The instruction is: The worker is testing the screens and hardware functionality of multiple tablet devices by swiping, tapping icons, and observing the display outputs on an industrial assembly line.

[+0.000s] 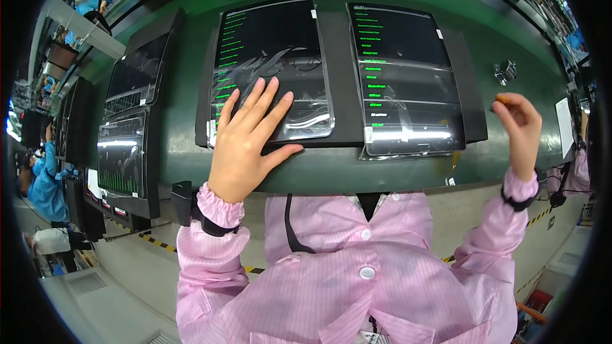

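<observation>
The left hand [245, 143] is laid flat, fingers spread, on the near tablet [271, 70], film-covered on the green worktop [510, 38]. A small orange-brown piece [503, 98] is pinched in the raised right hand [521, 129]. The second tablet [408, 79] lies untouched alongside.

The left tablet [271, 73], dark-screened with green text under glossy film, lies flat on a black tray [341, 76].
</observation>
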Demonstrator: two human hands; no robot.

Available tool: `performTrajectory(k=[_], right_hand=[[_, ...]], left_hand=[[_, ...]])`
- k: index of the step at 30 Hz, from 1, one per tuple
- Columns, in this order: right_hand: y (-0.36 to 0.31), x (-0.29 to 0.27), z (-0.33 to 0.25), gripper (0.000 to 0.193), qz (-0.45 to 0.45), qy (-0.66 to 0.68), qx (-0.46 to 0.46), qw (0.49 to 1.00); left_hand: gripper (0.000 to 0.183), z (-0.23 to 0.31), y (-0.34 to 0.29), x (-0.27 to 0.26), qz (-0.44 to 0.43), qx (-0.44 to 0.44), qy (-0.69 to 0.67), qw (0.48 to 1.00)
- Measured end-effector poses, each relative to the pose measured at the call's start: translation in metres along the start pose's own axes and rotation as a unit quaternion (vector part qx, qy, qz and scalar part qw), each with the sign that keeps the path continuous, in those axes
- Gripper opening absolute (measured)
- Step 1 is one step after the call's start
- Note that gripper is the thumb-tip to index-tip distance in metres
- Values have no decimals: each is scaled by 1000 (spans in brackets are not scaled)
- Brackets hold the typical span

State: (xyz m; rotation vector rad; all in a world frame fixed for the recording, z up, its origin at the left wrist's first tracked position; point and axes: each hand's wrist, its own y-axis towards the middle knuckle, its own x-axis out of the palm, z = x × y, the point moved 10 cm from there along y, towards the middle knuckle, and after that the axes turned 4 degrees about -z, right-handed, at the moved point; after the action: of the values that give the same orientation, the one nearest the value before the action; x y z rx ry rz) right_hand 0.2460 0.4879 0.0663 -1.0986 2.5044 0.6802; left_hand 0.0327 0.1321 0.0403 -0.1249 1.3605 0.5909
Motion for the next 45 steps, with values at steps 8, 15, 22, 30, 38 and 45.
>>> performTrajectory(k=[8, 15, 22, 30, 38, 45], right_hand=[[-118, 196, -150, 31, -175, 7, -387, 905], [-129, 232, -145, 38, -122, -33, -411, 903], [-135, 230, -152, 38, -118, -49, -437, 890], [-130, 231, -139, 40, -112, -43, -418, 901], [-129, 233, -136, 41, -124, -37, -408, 904], [-130, 232, -141, 40, -116, -32, -422, 899]], left_hand=[[59, 21, -21, -9, 104, 48, 48, 992], [69, 20, -22, -10, 87, 54, 9, 995], [68, 19, -23, -11, 84, 53, 1, 995], [65, 17, -22, -10, 69, 36, -27, 997], [66, 17, -21, -9, 64, 21, -29, 997], [69, 17, -22, -8, 78, 26, -8, 997]])
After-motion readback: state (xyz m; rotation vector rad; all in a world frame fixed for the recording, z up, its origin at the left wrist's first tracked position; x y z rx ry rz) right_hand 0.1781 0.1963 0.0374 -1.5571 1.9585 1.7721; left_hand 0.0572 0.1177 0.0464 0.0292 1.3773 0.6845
